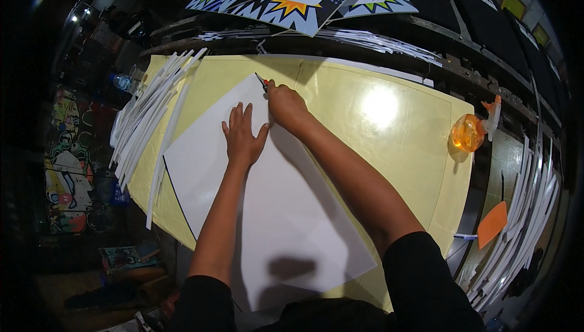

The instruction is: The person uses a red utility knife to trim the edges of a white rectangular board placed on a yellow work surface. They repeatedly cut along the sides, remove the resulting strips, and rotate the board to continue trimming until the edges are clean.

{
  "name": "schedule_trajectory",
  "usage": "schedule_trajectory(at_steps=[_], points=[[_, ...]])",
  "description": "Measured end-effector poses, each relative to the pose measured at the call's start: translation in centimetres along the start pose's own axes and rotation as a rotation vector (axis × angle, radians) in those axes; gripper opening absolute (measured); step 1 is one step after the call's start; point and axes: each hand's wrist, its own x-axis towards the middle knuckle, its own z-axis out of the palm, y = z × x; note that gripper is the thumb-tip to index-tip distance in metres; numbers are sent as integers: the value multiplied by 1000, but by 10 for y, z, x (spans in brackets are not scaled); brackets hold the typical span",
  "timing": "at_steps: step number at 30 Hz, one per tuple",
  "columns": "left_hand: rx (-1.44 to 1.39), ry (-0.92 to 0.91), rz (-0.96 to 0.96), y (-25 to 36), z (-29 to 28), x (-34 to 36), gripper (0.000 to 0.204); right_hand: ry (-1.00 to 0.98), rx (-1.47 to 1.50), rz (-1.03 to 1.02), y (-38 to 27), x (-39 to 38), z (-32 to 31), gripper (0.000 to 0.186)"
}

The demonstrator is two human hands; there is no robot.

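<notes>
A large white sheet (304, 228) lies at a slant on the pale yellow table top, its far corner pointing away from me. My left hand (244, 139) rests flat on the sheet with its fingers spread, holding nothing. Close to that far corner, my right hand (286, 105) is closed around a cutter knife (263, 81) with a red and dark body. The knife's pointed tip sits beside the corner of the sheet; whether it touches the sheet I cannot tell. Most of the handle is hidden in my fist.
Long white strips (149, 119) are heaped along the table's left edge. A spray bottle (468, 132) with orange liquid stands at the right edge, above more strips (517, 228) and an orange flat piece (492, 225). Printed boards (292, 6) are stacked beyond the far edge.
</notes>
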Motion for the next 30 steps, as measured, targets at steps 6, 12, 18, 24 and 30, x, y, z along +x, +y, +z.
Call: schedule_trajectory(at_steps=[6, 12, 18, 24, 30], points=[[25, -10, 2, 1, -1, 1, 70, 64, -7, -22, -3, -1, 10, 42], [26, -23, -16, 0, 0, 0, 72, 6, -140, 0, -16, -12, 6, 37], [28, -18, -6, -1, 2, 1, 75, -28, -118, 28, -18, -31, 0, 44], [1, -2, 16, -2, 4, 3, 73, -67, -61, 39, -15, -76, -22, 46], [-1, 32, 28, -7, 3, -3, 71, -74, -56, 5, -4, -154, -36, 43]])
